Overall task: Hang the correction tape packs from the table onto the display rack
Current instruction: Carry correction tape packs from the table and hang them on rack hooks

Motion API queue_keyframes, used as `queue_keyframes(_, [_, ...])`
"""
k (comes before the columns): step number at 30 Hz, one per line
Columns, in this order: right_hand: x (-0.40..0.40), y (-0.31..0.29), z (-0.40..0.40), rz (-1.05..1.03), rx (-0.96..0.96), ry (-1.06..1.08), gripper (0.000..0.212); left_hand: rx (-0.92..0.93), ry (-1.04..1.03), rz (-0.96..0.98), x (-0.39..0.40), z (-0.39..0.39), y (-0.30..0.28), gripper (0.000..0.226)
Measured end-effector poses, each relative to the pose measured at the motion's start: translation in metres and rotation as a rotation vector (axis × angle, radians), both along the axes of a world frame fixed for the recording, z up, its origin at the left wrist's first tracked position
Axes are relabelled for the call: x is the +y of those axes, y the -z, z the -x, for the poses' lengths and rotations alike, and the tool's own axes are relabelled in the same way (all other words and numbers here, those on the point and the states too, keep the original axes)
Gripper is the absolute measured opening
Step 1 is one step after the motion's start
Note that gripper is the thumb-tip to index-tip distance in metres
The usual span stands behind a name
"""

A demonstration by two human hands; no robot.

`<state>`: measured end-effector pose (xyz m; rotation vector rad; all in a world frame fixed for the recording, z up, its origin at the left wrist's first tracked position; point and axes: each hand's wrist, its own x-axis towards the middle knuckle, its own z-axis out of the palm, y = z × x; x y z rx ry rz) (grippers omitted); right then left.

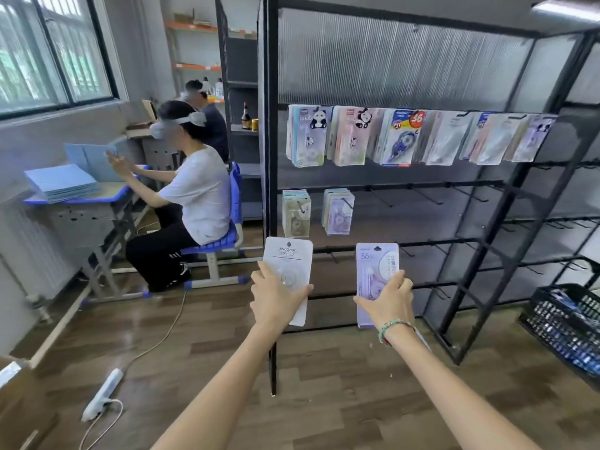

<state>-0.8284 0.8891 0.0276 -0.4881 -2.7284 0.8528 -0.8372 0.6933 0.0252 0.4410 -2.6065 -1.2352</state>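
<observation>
Left hand (276, 295) hiding white pack (289, 267) bottom, right hand (388, 302) covering purple pack (376, 274)

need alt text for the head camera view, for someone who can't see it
A person holds up two correction tape packs before a black display rack: a white pack in the left hand, a purple pack in the right hand. Hung packs fill the rack's top row, and two bunches hang below. At left, a seated person handles blue folders.
</observation>
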Motion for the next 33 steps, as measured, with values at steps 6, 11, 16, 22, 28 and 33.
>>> queue_keyframes(6, [0.016, -0.006, 0.087, -0.019, -0.005, -0.04, 0.113, -0.011, 0.006, -0.01, 0.019, 0.083, 0.002, 0.112])
queue_keyframes(11, [0.027, -0.006, 0.149, -0.026, -0.019, -0.076, 0.112, -0.023, -0.013, -0.011, 0.03, 0.143, 0.007, 0.117])
queue_keyframes(16, [0.04, -0.002, 0.187, -0.052, -0.066, -0.105, 0.112, -0.061, -0.036, 0.001, 0.042, 0.178, 0.012, 0.117])
queue_keyframes(22, [0.049, 0.003, 0.23, -0.065, -0.09, -0.187, 0.112, -0.093, -0.109, 0.003, 0.053, 0.204, 0.017, 0.12])
queue_keyframes(28, [0.056, 0.008, 0.266, -0.082, -0.131, -0.274, 0.113, -0.157, -0.167, 0.01, 0.064, 0.222, 0.022, 0.121])
queue_keyframes(33, [0.06, 0.012, 0.286, -0.081, -0.172, -0.34, 0.11, -0.177, -0.211, 0.015, 0.072, 0.232, 0.027, 0.122])
